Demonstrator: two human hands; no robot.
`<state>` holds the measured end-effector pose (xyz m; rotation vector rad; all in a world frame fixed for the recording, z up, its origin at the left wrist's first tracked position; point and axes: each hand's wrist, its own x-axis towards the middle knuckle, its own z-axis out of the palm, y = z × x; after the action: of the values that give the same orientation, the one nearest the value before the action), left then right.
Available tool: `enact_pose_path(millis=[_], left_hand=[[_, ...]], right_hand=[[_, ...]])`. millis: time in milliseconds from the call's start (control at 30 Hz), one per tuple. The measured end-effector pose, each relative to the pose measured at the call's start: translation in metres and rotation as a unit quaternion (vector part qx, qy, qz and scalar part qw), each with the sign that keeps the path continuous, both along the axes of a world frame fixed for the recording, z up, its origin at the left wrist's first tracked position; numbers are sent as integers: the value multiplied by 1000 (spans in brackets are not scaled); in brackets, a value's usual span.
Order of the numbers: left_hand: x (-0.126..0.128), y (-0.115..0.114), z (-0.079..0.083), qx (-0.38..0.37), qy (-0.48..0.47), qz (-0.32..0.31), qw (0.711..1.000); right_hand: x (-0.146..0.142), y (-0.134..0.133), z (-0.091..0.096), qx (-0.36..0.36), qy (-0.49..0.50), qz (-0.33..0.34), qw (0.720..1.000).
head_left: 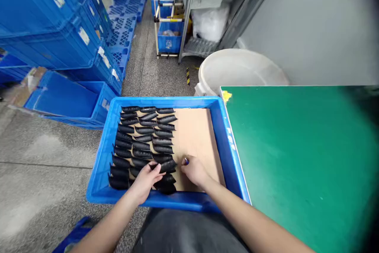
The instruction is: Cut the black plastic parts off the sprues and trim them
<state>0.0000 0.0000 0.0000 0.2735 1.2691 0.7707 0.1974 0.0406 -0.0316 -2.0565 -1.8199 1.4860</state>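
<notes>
A blue crate (102, 154) sits in front of me, lined with a brown cardboard sheet (195, 134). Several black curved plastic parts (142, 138) lie in rows on its left half. My left hand (146, 181) reaches into the near part of the crate, its fingers curled on a black part (167, 165) in the nearest rows. My right hand (194, 171) rests on the cardboard just right of the parts, fingers pinched round something small and blue that I cannot make out.
A green-topped table (302, 154) stands right of the crate. A white round bin (237, 71) stands behind it. Stacked blue crates (53, 28) and pallets fill the left. A metal shelf (207, 8) and pipe rack stand farther back.
</notes>
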Motion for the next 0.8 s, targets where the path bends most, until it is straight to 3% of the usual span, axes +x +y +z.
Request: enact_pose_path(millis=[167, 367, 800], left_hand=[[-7, 2, 7, 22, 16, 43, 999], [-20, 1, 13, 12, 32, 46, 998], [-30, -4, 16, 1, 47, 34, 998]], right_hand=[[9, -6, 20, 10, 29, 54, 998], [-1, -25, 39, -2, 11, 121, 993], [-10, -33, 18, -12, 27, 108, 994]])
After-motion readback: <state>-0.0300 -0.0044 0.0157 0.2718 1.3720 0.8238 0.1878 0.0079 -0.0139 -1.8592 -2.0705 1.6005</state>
